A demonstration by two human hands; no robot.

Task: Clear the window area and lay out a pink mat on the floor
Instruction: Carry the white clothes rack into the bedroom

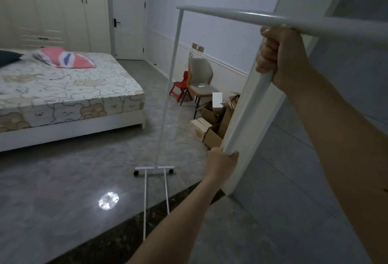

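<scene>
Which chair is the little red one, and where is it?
The small red chair stands by the wall, just left of the bigger grey chair. It is much lower, bright red, and partly tucked behind the grey one.

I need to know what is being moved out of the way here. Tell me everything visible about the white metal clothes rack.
The white metal clothes rack is a bare frame of thin painted tubes: a horizontal top rail, two uprights, and two low bars running to a crossbar foot with small black casters on the grey tiled floor. Nothing hangs on it. The right hand grips the near upright just under the rail; the left hand grips the same upright lower down.
</scene>
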